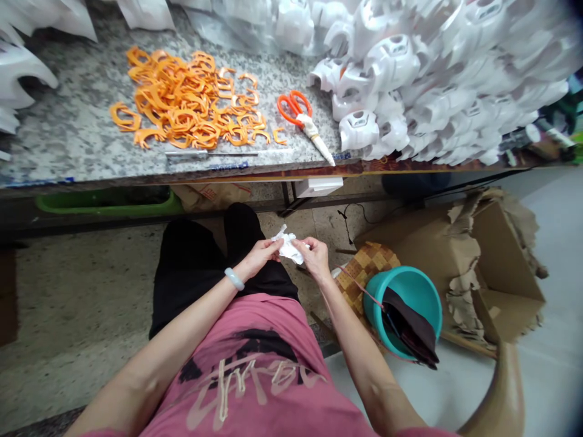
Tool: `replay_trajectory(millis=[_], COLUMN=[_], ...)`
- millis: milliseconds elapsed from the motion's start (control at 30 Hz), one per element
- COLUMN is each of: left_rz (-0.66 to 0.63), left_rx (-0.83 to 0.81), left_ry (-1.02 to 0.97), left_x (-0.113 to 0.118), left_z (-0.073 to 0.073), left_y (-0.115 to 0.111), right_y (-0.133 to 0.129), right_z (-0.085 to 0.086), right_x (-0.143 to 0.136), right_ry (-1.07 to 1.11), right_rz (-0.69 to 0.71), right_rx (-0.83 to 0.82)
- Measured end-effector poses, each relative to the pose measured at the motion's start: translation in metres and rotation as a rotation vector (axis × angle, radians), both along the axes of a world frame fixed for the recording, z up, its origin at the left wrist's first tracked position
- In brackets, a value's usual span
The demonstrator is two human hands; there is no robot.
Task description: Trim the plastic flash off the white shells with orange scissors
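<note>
A crumpled white piece, perhaps tissue or paper [291,249], is held over my lap between both hands. My left hand [262,256], with a pale bangle [234,279] at its wrist, pinches the near left side of it. On the other side my right hand [315,256] grips it with thumb and fingers closed. On the bench beyond lie orange-handled scissors [296,110] with white wrapping round the blades. Left of them spreads a heap of orange plastic pieces [182,103], and a thin screwdriver-like tool [204,154] lies along the front edge.
White plastic shells [392,60] are piled along the back and right of the granite bench [82,121]. At my right stand a teal bucket [410,276] with a dark bag [407,328] in it and a torn cardboard box [510,267]. A green tub [109,209] sits under the bench.
</note>
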State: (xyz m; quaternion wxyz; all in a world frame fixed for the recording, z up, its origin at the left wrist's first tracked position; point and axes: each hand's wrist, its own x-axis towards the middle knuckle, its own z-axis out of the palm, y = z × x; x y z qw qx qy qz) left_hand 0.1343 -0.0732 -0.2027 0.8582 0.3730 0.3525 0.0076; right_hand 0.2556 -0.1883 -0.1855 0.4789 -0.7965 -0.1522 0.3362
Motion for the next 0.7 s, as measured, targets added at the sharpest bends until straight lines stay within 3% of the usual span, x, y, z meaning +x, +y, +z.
replay_trajectory(millis=[333,567,700], left_rz=[0.065,0.037,0.032], left_rx=[0.036,0.102,0.217], left_ry=[0.045,0.057,0.074], left_x=[0.001,0.002,0.003], left_z=[-0.011,-0.015,-0.010], left_y=[0.002,-0.001,0.000], right_y=[-0.011,-0.013,-0.016], right_z=[-0.002,-0.006,-0.008], right_x=[0.004,0.006,0.010], right_ry=[0.216,0.183,0.140], right_rz=[0.091,0.075,0.048], right_rx=[0.024,-0.044,-0.056])
